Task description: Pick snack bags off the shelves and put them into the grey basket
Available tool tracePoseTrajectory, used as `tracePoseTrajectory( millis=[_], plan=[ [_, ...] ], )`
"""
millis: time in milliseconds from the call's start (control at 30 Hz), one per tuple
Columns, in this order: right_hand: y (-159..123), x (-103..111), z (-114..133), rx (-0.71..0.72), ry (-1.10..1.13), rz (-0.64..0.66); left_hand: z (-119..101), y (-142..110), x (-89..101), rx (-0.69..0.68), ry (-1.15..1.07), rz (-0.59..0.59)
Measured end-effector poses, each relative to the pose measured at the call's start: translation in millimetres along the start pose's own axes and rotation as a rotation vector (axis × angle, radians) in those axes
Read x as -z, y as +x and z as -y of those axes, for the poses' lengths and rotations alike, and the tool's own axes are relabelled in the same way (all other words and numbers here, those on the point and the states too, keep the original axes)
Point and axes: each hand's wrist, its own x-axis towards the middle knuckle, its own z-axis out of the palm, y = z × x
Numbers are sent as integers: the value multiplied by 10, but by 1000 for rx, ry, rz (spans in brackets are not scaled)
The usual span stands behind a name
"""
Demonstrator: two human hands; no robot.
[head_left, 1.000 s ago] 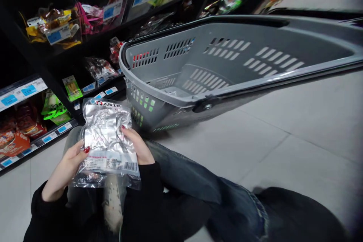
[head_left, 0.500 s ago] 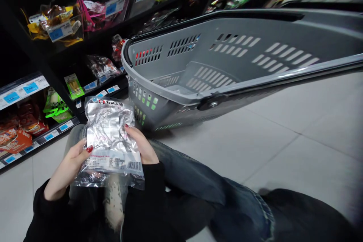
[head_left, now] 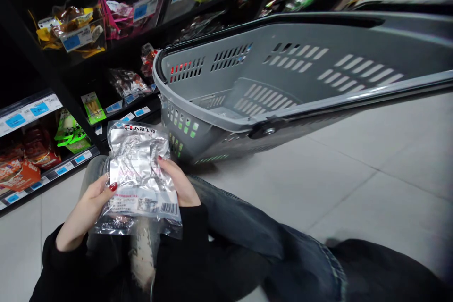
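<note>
A silvery plastic food packet, with clear edges, printed text and a barcode low on its right, is held above my knees. My left hand grips its left edge, the thumb on top and the other fingers hidden beneath. On the right edge, my right hand holds it the same way, thumb over the front. What is inside the packet cannot be made out. Just beyond it stands a grey shopping basket with slotted walls.
Dark store shelves run along the left and back, carrying bagged snacks. Among them are green packets, red-orange packets and a pink packet, with blue-and-white price tags. Pale floor tiles lie to the right.
The view shifts slightly, so everything sits a little further right in the picture. Both hands keep their hold on the packet, and the basket stays in place.
</note>
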Motion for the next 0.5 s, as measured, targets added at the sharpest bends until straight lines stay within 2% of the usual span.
tracePoseTrajectory(
  millis=[267, 400, 433, 500],
  plan=[
    [1, 19, 8, 0, -10, -14, 32, 19, -17, -6, 38, -7],
    [-1, 40, 25, 2, -64, -40, 48, 52, 39, -26, 113, 14],
    [-11, 30, 33, 39, -107, -65, 53, 64, 54, -48, 176, -9],
    [-58, -46, 45, 204, -288, -142, 57, 86, 64, -129, 359, -147]
  ],
)
